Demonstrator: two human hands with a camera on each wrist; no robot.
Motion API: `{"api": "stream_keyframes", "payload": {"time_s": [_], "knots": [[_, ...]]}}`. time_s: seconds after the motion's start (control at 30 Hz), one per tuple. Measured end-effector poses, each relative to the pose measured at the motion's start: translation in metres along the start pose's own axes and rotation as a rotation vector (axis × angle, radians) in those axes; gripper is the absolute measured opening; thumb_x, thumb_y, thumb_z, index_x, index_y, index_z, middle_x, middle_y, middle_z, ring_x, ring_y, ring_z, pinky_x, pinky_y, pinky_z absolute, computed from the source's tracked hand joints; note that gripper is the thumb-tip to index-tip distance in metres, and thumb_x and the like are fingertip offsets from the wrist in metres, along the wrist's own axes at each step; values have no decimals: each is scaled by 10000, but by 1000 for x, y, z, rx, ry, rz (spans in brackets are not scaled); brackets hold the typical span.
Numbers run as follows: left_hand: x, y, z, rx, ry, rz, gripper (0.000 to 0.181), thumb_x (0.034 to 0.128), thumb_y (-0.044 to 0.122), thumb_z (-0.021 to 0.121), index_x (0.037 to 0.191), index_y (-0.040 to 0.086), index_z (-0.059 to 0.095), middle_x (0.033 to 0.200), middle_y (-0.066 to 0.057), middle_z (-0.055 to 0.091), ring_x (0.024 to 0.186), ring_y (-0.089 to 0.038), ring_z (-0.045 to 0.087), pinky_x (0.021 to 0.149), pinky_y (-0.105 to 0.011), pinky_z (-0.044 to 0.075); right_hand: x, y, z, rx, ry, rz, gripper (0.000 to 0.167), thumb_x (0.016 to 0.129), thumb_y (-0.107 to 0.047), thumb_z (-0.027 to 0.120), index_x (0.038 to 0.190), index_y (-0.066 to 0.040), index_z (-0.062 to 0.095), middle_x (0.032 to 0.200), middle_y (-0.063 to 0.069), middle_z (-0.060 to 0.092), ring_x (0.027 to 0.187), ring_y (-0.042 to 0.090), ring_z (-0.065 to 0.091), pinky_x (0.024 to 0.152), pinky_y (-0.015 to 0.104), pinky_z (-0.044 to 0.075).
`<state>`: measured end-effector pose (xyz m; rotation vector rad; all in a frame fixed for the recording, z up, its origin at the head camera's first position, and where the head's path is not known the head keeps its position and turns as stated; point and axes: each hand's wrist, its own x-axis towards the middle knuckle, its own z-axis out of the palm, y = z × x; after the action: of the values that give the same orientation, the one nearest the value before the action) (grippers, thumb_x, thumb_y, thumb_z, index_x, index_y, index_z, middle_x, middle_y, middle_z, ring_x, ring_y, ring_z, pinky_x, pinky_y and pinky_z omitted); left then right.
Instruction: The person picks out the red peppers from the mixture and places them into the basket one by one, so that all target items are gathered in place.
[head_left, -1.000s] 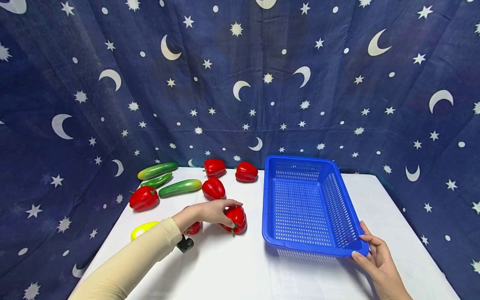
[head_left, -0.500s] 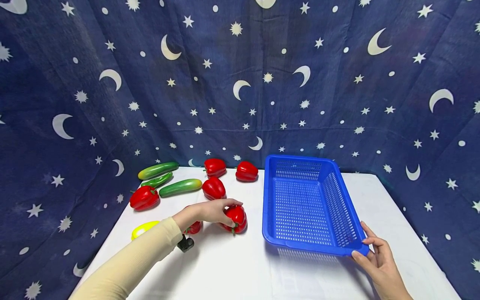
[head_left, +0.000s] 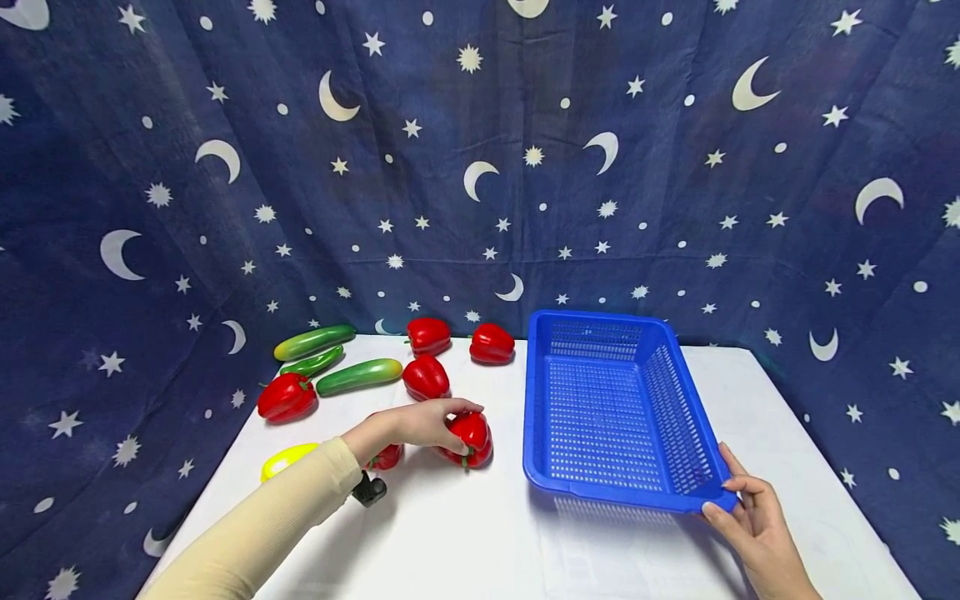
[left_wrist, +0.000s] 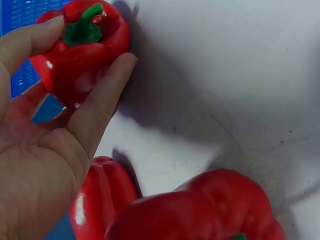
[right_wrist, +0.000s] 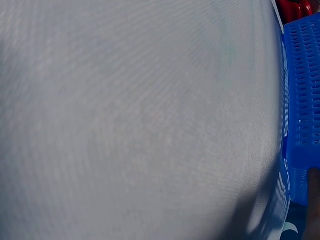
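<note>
Nearest us, the right hand [head_left: 757, 517] pinches the close right corner of the blue basket [head_left: 600, 492] between thumb and fingers, probably to steady it; its wrist view catches only a sliver, so we cannot check the full grip.

Beyond the sleeve [head_left: 277, 525], which hides much of a yellow thing [head_left: 285, 462], we see the left hand [head_left: 427, 423] with fingers curled round a red pepper [head_left: 474, 437], outside the basket on its left. Whether it bears on the surface [head_left: 480, 542] we cannot tell. We judge the step to be grasping; the next move likely calls for a secure lift.

The left wrist half covers another pepper [head_left: 387, 457]. Farther back, we find a green chilli [head_left: 313, 362] whose left end is hard to make out.
</note>
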<state>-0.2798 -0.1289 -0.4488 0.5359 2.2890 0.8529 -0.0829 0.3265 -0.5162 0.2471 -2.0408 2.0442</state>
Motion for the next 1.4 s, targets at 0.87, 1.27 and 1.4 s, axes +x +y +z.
{"api": "stream_keyframes", "payload": {"time_s": [0.87, 1.27, 1.4], "knots": [[4, 74, -57, -409, 122, 326, 705, 887, 25, 629, 1537, 244, 464, 1472, -72, 498, 1188, -306, 617, 845, -432, 603, 0, -1, 1, -12, 8, 21, 341, 1019, 104, 499, 1278, -55, 346, 1716, 35, 90, 1304, -94, 425, 909, 234, 545], [45, 138, -57, -337, 105, 424, 726, 887, 31, 645, 1547, 251, 438, 1469, -37, 495, 1190, -280, 597, 865, -434, 596, 0, 1, -1, 2, -3, 35, 332, 1025, 97, 492, 1273, -65, 343, 1717, 38, 59, 1325, -88, 386, 947, 241, 526], [61, 160, -49, -377, 63, 448, 734, 892, -9, 632, 1559, 211, 417, 1485, -72, 463, 1218, -305, 583, 857, -426, 600, 0, 0, -1, 5, -9, 47, 328, 1030, 85, 492, 1273, -77, 342, 1720, 39, 40, 1358, -83, 344, 960, 235, 514]]}}
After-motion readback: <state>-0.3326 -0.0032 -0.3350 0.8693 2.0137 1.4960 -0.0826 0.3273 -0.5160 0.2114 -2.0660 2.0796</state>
